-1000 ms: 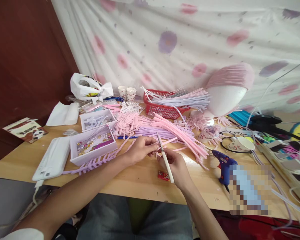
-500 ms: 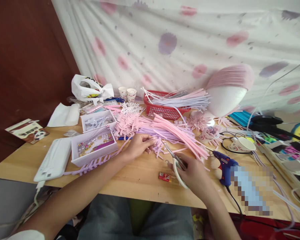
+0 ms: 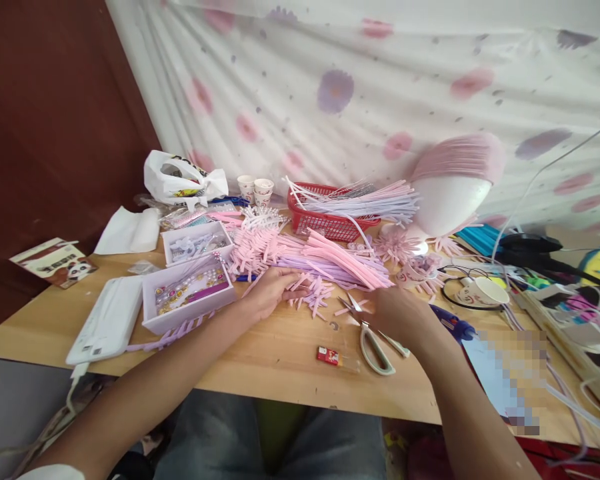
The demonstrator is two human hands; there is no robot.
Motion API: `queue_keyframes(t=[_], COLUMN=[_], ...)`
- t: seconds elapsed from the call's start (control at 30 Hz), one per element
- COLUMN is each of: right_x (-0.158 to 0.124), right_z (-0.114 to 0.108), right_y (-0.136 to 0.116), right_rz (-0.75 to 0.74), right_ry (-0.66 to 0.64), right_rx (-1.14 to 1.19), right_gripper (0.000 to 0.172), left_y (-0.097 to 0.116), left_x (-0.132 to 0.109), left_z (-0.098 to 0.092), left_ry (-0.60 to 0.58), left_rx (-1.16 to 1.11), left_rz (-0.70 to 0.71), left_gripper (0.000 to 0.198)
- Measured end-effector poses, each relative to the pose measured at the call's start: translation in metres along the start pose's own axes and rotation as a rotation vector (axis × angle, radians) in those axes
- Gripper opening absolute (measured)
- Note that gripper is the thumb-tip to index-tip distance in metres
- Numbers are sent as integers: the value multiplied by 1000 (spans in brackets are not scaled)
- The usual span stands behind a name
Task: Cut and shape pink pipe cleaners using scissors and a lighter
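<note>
My left hand (image 3: 269,291) lies on the wooden table (image 3: 260,360) with its fingers resting on a small pile of short pink cut pieces (image 3: 313,293). My right hand (image 3: 397,312) reaches over the near end of the long pink and lilac sticks (image 3: 340,263); its fingers are turned away and hidden. The white-handled scissors (image 3: 375,340) lie on the table just below my right hand, free of it.
Two white boxes of beads (image 3: 187,290) stand to the left, a white flat device (image 3: 107,320) beside them. A red basket (image 3: 325,217) sits behind the sticks, a blue glue gun (image 3: 453,323) to the right, cups and cables beyond. A small red packet (image 3: 327,355) lies near the front edge.
My right hand has put the scissors down on the table and moved up and right to the sticks. My left hand has lowered onto the cut pieces.
</note>
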State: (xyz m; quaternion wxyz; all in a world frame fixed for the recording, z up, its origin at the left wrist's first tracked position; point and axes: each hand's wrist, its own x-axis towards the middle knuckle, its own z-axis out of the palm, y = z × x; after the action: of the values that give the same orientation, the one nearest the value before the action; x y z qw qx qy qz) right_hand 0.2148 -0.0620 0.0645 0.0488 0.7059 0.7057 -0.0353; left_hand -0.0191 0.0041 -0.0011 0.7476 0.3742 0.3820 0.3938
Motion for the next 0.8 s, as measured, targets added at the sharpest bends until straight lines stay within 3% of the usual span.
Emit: queue_keyframes(t=[0.17, 0.27, 0.37, 0.47, 0.57, 0.7, 0.8], right_x=[46, 67, 77, 78, 68, 43, 31], right_z=[5, 18, 27, 31, 31, 31, 36], right_y=[-42, -62, -67, -59, -51, -53, -62], right_rz=[-12, -84, -162, -198, -81, 110, 150], right_ry=[215, 229, 240, 406, 552, 350, 195], right_rx=[34, 65, 144, 437, 932, 1582, 1734], right_gripper=[26, 27, 24, 23, 27, 36, 38], left_y=[-1, -2, -3, -3, -4, -6, -5], left_x=[1, 0, 0, -1, -2, -2, -4], left_z=[2, 3, 3, 5, 6, 6, 5], left_ry=[0, 30, 51, 29, 12, 15, -5], left_rx=[-26, 20, 85, 120, 96, 72, 101], left_rz=[24, 79, 92, 74, 74, 110, 99], left_gripper=[7, 8, 12, 15, 12, 12, 16])
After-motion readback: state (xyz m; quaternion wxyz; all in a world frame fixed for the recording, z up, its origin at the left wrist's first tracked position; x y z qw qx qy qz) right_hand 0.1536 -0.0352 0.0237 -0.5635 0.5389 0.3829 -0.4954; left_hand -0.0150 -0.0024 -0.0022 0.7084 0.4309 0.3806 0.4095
